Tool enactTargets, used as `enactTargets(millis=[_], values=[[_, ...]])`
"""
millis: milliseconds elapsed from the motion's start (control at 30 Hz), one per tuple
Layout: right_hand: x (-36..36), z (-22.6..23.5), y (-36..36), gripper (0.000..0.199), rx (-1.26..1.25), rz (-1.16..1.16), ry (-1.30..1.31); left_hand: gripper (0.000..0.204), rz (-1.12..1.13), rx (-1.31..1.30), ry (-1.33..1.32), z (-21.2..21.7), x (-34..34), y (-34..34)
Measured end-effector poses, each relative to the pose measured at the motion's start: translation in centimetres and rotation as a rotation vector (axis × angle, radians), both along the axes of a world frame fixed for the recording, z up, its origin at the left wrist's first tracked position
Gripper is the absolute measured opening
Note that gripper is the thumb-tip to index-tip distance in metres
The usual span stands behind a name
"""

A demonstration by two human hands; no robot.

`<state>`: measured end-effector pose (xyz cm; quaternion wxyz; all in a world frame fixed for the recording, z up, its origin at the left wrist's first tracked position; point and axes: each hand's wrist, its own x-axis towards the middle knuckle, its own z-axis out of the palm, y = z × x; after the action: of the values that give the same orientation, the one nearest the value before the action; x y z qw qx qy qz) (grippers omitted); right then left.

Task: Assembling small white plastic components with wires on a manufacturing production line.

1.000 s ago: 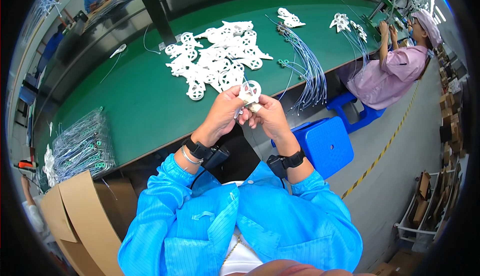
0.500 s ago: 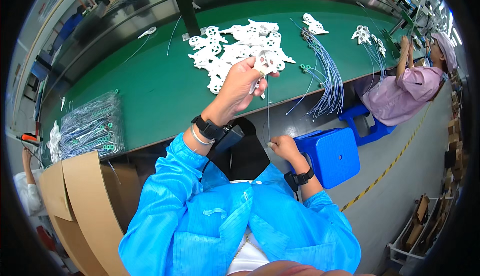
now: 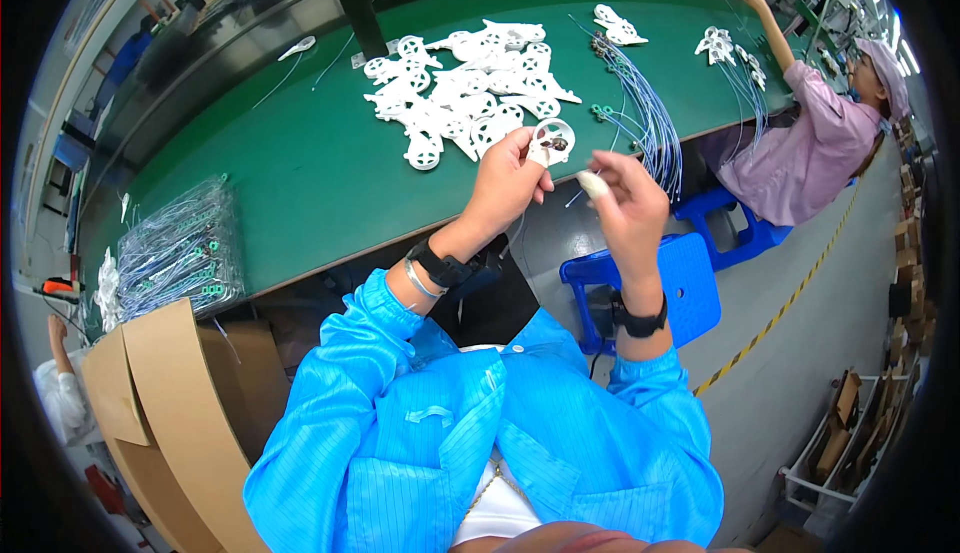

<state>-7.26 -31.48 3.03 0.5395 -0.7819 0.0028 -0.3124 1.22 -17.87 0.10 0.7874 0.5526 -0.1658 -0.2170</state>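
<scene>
My left hand [image 3: 505, 185] pinches a white plastic housing [image 3: 553, 141] with a round spoked ring, held up over the near table edge. Something small and dark sits inside its ring. A thin cable hangs below that hand. Just right of the housing, my right hand [image 3: 632, 208] is raised, its fingers curled but apart from the thumb, and no thing shows in it. A pale cover [image 3: 592, 185] is on the right thumb. Beyond my left hand lies a pile of similar white housings [image 3: 470, 83] on the green table [image 3: 300, 163].
Bundled blue-white cables [image 3: 650, 118] hang over the table edge at the right. Bagged cables [image 3: 180, 248] lie at the left, beside a cardboard box [image 3: 180, 403]. A blue stool [image 3: 690, 293] stands at my right. A co-worker in pink [image 3: 820, 153] sits farther right, one arm stretched over the table.
My right hand has risen from low beside the stool to near the housing, leaving the thin cable it was pulling. My left hand has lowered and turned the housing. The co-worker's arm has reached out.
</scene>
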Motion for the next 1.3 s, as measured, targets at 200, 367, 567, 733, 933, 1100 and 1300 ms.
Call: enactTargets(millis=[200,367,567,733,933,1100,1300], values=[[2.6,-2.0,1.5,0.019,-0.116,-0.071,-0.074,0.033,0.086,0.008,-0.215,-0.2,-2.3,-0.2],[2.1,-1.7,2.3,0.020,-0.092,-0.093,-0.130,0.036,-0.035,-0.148,-0.041,-0.5,-1.9,1.3],[2.3,-2.5,1.7,0.022,0.010,0.090,-0.162,0.035,-0.095,-0.160,0.086,0.0,-0.8,2.2],[1.8,-1.6,2.1,0.021,0.430,0.231,-0.039,0.040,-0.179,-0.220,0.166,0.6,-0.6,2.8],[1.9,-1.5,1.5,0.021,-0.033,0.106,-0.154,0.042,-0.208,-0.081,0.002,1.3,-0.7,3.2],[1.5,-0.3,2.3,0.020,-0.230,0.012,-0.188,0.039,-0.093,0.089,-0.374,0.9,-1.3,3.3],[1.5,-0.8,3.9,0.018,-0.036,-0.037,-0.143,0.040,0.124,0.223,-0.703,0.2,-2.6,2.7]])
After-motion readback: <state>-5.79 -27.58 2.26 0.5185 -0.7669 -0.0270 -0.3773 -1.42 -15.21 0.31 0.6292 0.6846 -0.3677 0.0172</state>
